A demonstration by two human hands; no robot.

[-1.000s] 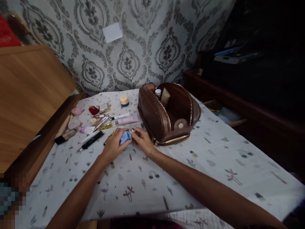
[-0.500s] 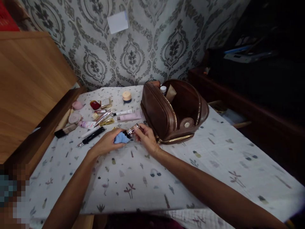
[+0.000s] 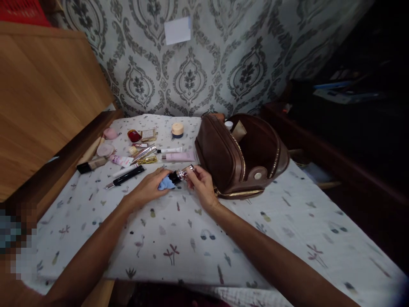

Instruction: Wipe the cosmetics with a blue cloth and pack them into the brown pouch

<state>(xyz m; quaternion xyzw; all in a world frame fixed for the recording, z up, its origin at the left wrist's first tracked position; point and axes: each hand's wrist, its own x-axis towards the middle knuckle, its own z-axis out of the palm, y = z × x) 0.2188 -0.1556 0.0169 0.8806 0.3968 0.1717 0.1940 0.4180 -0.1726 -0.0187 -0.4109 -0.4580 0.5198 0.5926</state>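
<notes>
My left hand is closed around a crumpled light-blue cloth, which lies against the black end of a small cosmetic tube. My right hand pinches the shiny silver end of this black-and-silver cosmetic tube. Both hands hover low over the patterned tablecloth. Just right of my right hand stands a brown leather cosmetic bag, unzipped, with a white-capped bottle and a beige tube inside. Behind the hands lies a pink tube.
Left of the hands lie several cosmetics, including a black pen-like tube, a foundation bottle, a red compact and a pink sponge. A cream-lidded jar stands farther back. A wooden panel borders the left side.
The view has shifted, so everything sits a little differently in the picture. More of the tube's black part now shows beyond the blue cloth. Both hands keep their holds.
</notes>
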